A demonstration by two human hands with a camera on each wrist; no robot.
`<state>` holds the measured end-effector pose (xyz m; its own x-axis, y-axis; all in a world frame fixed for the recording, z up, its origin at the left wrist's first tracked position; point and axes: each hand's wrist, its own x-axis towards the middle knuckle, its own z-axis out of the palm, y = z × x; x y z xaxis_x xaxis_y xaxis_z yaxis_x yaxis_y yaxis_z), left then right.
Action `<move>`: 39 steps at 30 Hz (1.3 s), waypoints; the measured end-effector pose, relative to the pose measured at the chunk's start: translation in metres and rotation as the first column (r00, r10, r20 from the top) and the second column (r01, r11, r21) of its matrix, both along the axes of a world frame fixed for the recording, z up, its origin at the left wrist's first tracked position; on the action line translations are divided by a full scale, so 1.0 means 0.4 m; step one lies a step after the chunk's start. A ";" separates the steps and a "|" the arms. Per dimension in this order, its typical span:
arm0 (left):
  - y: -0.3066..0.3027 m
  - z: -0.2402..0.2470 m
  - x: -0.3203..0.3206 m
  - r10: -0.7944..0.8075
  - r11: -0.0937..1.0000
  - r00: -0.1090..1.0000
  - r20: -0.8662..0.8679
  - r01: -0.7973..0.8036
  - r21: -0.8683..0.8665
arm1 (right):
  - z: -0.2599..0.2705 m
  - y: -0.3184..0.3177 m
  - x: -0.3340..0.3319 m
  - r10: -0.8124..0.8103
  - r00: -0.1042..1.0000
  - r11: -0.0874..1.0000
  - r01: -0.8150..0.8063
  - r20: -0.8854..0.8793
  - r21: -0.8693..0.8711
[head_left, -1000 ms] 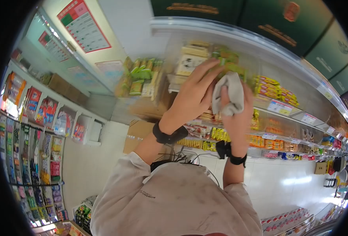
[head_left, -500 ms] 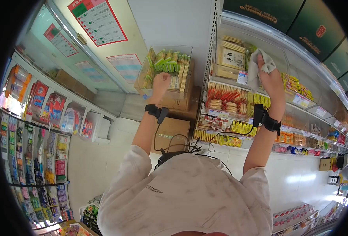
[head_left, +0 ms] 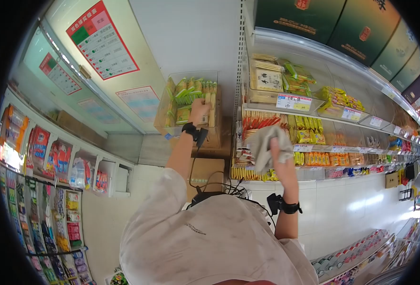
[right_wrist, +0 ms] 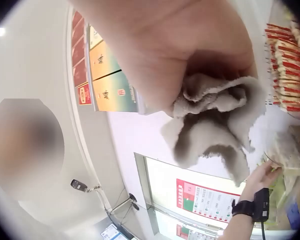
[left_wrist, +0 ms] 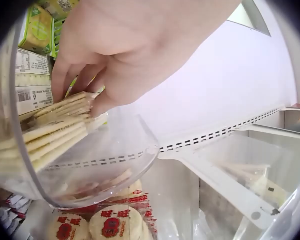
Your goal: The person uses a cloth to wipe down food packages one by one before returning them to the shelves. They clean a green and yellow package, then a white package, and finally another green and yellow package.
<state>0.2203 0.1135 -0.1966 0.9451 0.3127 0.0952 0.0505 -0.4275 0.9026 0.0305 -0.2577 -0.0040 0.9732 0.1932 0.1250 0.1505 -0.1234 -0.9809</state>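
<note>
In the head view my left hand (head_left: pixel 199 111) reaches down into a clear bin (head_left: pixel 172 122) of green and pale packets. The left wrist view has the same hand (left_wrist: pixel 125 45) with its thumb and bent fingers pinching the end of some thin, pale flat packs (left_wrist: pixel 65 107) standing by the clear wall. My right hand (head_left: pixel 285 173) grips a crumpled grey cloth (head_left: pixel 266 148) in front of the shelves. Seen from the right wrist, the cloth (right_wrist: pixel 210 132) hangs in folds below the curled hand (right_wrist: pixel 175 45), held away from any surface.
Snack shelves (head_left: pixel 293 102) with price tags run along the right, with dark green boxes (head_left: pixel 295 16) on top. A carton (head_left: pixel 205 171) stands on the floor below the bin. Hanging goods (head_left: pixel 41 142) line the left, beside a door with a red-edged poster (head_left: pixel 103 40).
My hands were together at the upper shelf. The left has moved left into the separate bin and now pinches packs; the right has come down and left with the cloth.
</note>
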 end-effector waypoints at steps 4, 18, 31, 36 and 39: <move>-0.034 0.155 -0.143 0.025 0.996 0.997 0.072 -0.018 -0.089 | -0.109 0.054 0.013 0.135 0.978 0.987 -0.120 -0.158 0.103; -0.227 0.466 -0.582 0.072 0.773 0.950 0.304 0.139 -0.619 | -0.061 0.306 0.058 0.216 0.976 0.912 -0.187 -0.040 0.365; -0.235 0.489 -0.621 0.170 0.720 0.932 0.319 0.103 -0.687 | -0.030 0.281 0.053 0.231 0.960 0.950 -0.258 0.158 0.177; -0.272 0.491 -0.597 0.122 0.821 0.948 0.294 0.070 -0.567 | -0.031 0.267 0.073 0.231 0.969 0.951 -0.244 0.092 0.191; -0.301 0.482 -0.568 0.216 0.824 0.936 0.277 -0.023 -0.566 | -0.019 0.256 0.075 0.204 0.938 0.978 -0.207 0.280 -0.018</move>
